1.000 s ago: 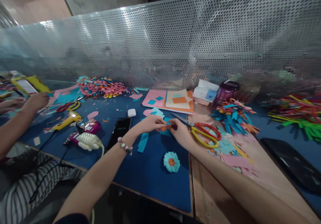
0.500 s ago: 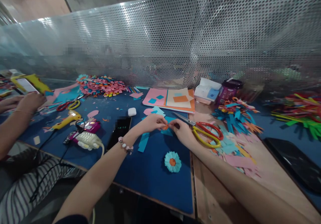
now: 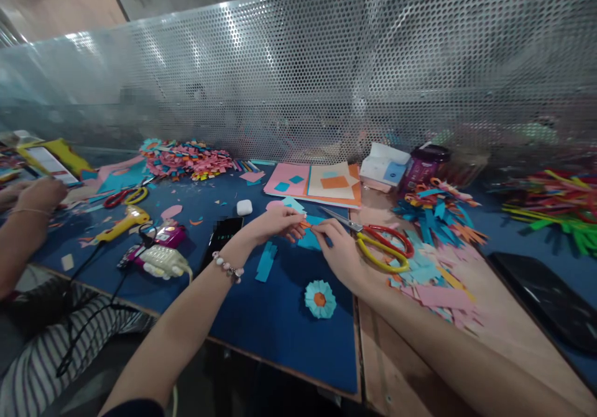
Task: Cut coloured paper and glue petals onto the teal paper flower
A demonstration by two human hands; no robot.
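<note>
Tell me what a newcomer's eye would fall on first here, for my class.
Probably the pale blue, orange-centred flower, lying on the blue table, nearer the camera than the right hand. Next, perhaps, the shiny perforated screen across the back. The scissors, with red and yellow handles, also stand out beside the right hand.

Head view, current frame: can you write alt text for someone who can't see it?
A person's left hand and right hand pinch a small orange paper piece between them above a blue tabletop. Nearer the wearer lies a light-blue paper flower with an orange centre; scissors lie beside the right hand, and a co-worker's hand shows at far left.
</note>
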